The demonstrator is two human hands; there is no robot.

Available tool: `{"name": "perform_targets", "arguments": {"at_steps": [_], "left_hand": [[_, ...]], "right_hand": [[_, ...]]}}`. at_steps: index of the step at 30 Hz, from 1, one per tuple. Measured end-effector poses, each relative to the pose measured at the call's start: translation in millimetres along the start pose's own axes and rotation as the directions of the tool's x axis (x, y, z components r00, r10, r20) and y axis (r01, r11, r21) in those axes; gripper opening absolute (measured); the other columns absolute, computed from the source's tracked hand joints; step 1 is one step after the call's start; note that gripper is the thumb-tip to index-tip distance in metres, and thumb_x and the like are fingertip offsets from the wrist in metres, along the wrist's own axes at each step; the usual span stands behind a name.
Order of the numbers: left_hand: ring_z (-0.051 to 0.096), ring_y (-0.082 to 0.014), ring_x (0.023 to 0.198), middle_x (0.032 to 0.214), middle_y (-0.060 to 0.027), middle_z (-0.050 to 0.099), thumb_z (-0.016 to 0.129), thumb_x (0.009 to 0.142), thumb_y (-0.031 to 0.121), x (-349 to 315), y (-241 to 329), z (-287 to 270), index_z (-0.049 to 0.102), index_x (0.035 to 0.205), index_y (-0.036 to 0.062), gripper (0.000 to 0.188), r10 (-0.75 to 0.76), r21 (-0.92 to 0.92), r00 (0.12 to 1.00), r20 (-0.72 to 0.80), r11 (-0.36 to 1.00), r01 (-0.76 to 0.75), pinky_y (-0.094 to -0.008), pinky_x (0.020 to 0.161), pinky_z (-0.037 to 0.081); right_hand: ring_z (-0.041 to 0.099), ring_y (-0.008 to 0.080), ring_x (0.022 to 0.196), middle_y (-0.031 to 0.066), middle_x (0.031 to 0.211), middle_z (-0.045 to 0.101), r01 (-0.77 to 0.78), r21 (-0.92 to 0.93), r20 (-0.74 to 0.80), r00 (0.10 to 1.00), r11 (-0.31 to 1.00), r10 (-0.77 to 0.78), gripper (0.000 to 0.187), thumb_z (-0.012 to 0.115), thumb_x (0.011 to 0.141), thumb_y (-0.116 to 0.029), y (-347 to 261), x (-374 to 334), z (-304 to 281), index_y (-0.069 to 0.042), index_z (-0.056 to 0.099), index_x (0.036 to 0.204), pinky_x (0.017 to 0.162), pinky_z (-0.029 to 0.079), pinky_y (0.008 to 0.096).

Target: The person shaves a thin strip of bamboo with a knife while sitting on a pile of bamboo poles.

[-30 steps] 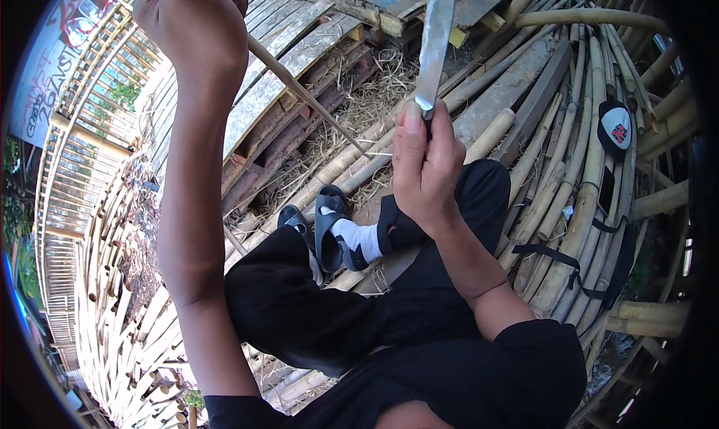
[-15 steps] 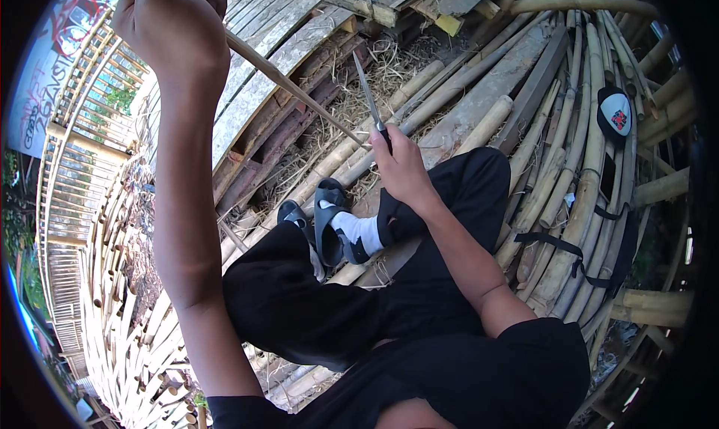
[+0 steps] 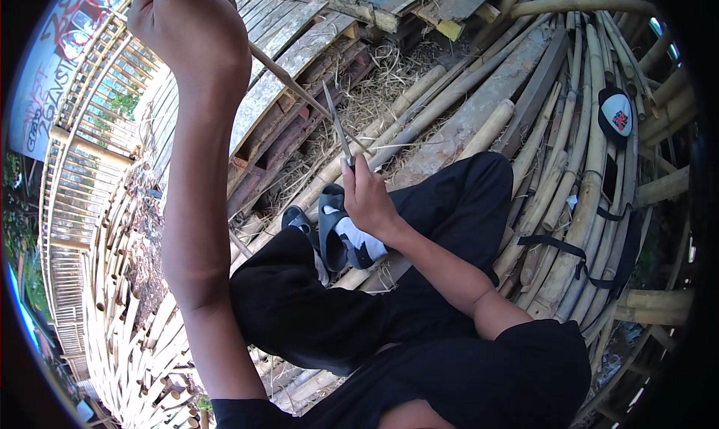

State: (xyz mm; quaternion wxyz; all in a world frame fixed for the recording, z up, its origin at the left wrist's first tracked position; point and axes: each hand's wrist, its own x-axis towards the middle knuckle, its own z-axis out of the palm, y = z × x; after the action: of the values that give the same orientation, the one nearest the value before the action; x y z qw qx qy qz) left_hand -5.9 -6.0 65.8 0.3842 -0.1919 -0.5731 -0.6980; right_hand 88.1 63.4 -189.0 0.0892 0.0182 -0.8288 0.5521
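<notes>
Right fingers (image 3: 362, 177) have moved the knife (image 3: 339, 132) leftward and lower.

Left grip (image 3: 193, 36): raised at the upper edge, curled around a slender stick (image 3: 288, 78).
Right grip (image 3: 367, 198): closed on a knife (image 3: 338, 126), its blade angled upward across the stick's lower part.
Person (image 3: 464, 376): seated, legs folded, in black shirt and trousers (image 3: 299, 298), with dark sandals (image 3: 329, 230) over white-and-black socks (image 3: 369, 242).
Bamboo poles (image 3: 592, 178): stacked at right, a phone (image 3: 610, 176) and a black strap (image 3: 550, 242) lying on them.
Fence (image 3: 90, 150): slatted bamboo, curving at far left.

Silvery knife blade (image 3: 337, 123), brown stick (image 3: 290, 83) (black trousers (image 3: 314, 302)).
</notes>
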Motion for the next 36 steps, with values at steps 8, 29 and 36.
{"name": "perform_targets", "arguments": {"at_steps": [8, 29, 36], "left_hand": [[0.023, -0.0087, 0.045, 0.053, 0.0016, 0.024, 0.045, 0.098, 0.021, 9.9, -9.3, -11.7, 0.031, 0.062, 0.0103, 0.040, -0.063, -0.074, 0.996, -0.057, 0.996, 0.059, -0.0256, 0.043, 0.019], [0.022, -0.0088, 0.047, 0.054, 0.0014, 0.024, 0.043, 0.098, 0.016, 12.6, -13.9, -15.1, 0.032, 0.065, 0.0095, 0.035, -0.068, -0.094, 0.996, -0.057, 0.994, 0.063, -0.0264, 0.043, 0.017], [0.023, -0.0089, 0.046, 0.055, 0.0014, 0.025, 0.044, 0.098, 0.017, 13.3, -13.8, -13.3, 0.033, 0.066, 0.0101, 0.034, -0.054, -0.079, 0.997, -0.063, 0.996, 0.049, -0.0262, 0.043, 0.018]], "right_hand": [[0.058, 0.0471, 0.064, 0.0284, 0.061, 0.055, -0.008, -0.089, 0.019, 1.000, 0.996, 0.010, 0.021, 0.042, 0.095, -0.014, -26.9, 6.0, -4.3, 0.006, 0.039, 0.091, 0.056, 0.045, 0.0522], [0.059, 0.0478, 0.067, 0.0301, 0.066, 0.058, -0.113, -0.264, 0.002, 0.993, 0.958, 0.118, 0.023, 0.041, 0.096, -0.018, 11.0, 9.5, 6.9, 0.005, 0.038, 0.096, 0.059, 0.047, 0.0550], [0.057, 0.0482, 0.066, 0.0284, 0.064, 0.055, 0.131, -0.074, -0.090, 0.986, 0.989, -0.138, 0.021, 0.045, 0.094, -0.015, -28.4, 22.2, 9.2, 0.004, 0.038, 0.095, 0.055, 0.043, 0.0546]]}}
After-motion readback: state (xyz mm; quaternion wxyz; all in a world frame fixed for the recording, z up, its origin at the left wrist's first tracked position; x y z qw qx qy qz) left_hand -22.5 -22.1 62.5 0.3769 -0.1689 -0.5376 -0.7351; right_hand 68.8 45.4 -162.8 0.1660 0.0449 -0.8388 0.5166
